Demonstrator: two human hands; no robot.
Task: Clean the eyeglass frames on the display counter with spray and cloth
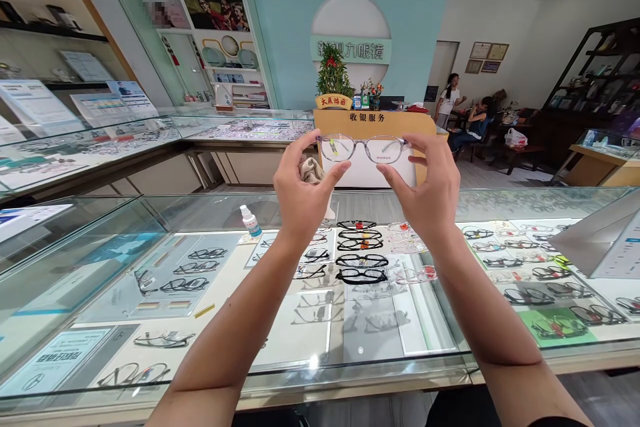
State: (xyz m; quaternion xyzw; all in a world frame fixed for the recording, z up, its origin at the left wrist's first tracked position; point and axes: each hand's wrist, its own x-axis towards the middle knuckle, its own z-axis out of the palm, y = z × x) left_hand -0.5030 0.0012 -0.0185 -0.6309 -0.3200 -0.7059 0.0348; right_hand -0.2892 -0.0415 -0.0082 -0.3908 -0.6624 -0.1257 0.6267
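A pair of eyeglasses (360, 144) with a thin, clear purplish frame is held up in front of me above the glass counter. My left hand (303, 197) grips its left end, and a crumpled beige cloth (311, 171) is tucked in that palm. At the other end, my right hand (434, 190) pinches the frame near the hinge. Both thumbs point inward just below the lenses. Small printed letters show on the right lens and a yellow-green mark on the left one. Beneath my hands, several dark-framed glasses (361, 260) lie in a column on the counter.
The glass display counter (400, 377) spans the front, with more frames inside. A small white spray bottle (251, 221) stands left of my forearm. On the right is a white folded sign (607, 240). Behind stands a yellow-topped cashier desk (415, 121); two people are at the back right.
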